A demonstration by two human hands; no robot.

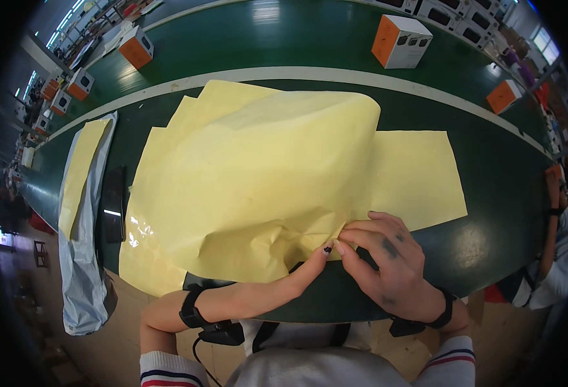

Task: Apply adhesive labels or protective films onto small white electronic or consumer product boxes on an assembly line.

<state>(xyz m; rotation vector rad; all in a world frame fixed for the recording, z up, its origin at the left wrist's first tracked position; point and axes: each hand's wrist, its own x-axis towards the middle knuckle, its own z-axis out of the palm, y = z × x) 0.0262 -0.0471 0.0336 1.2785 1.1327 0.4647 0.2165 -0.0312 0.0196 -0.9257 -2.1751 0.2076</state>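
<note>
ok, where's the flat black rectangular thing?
In the head view, the flat black rectangular thing lies at the person's left on the green table, between the pale plastic bag and the yellow sheets.

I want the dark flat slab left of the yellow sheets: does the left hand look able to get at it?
Probably yes: the dark slab lies mostly uncovered beside the yellow sheets, seemingly within reach, though the left hand would first have to leave their crumpled near edge.

Left fingers [318, 259] mostly hidden by yellow sheet [264, 168].
</note>
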